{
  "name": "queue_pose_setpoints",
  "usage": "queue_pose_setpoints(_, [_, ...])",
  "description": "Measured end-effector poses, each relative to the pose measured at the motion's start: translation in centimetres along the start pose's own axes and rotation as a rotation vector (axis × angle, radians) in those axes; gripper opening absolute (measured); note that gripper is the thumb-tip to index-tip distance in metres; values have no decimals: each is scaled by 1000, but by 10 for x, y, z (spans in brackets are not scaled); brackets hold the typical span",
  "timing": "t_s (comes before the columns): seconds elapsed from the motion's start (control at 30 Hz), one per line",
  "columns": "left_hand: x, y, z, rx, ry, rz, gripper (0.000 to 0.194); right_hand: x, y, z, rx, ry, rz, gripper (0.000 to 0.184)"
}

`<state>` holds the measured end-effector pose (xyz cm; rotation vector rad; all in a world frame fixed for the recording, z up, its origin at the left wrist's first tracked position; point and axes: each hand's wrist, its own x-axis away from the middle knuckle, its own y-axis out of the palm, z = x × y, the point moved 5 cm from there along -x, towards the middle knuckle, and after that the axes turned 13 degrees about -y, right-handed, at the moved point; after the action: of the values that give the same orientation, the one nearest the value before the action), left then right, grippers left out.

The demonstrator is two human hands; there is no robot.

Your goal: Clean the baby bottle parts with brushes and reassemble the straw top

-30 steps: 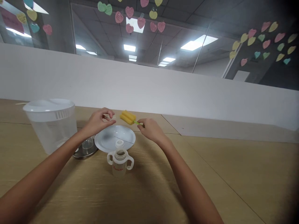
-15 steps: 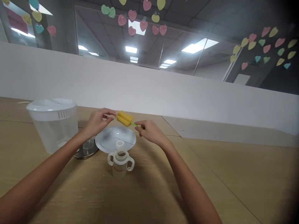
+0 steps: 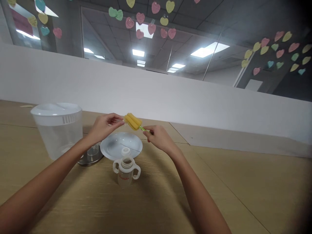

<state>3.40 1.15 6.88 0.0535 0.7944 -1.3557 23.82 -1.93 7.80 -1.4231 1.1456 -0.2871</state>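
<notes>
My right hand pinches the thin green handle of a yellow sponge brush, held over the far rim of a white plate. The sponge tip meets my left hand, whose fingers are closed on a small clear piece, too small to name. A baby bottle with two side handles stands open-topped on the wooden table, just in front of the plate and below both hands.
A large clear plastic container with a white lid stands at the left. Beside it a small clear cup sits on a round metal dish. A white partition wall runs behind the table.
The sponge brush has shifted left until its tip reaches the small piece in my left hand. Both hands stay above the plate; the bottle has not moved.
</notes>
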Motion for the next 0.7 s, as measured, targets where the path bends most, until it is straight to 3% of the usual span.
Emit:
queue_pose_setpoints(0.17, [4,0,8,70,-20,-43,33,-1,2,5,75,5,10,31])
queue_pose_setpoints(0.33, [6,-7,10,-222,96,105,28,0,8,-3,-91,-97,-100,29])
queue_pose_setpoints(0.53, [1,-16,0,-454,113,214,30,1,6,-6,-185,-90,-106,26])
queue_pose_setpoints(0.63, [-5,-17,-6,-472,83,139,28,3,-2,-6,-187,-66,-52,29])
queue_pose_setpoints(0.7, [-7,-16,-7,-367,90,52,28,4,-8,-6,-127,-40,1,31])
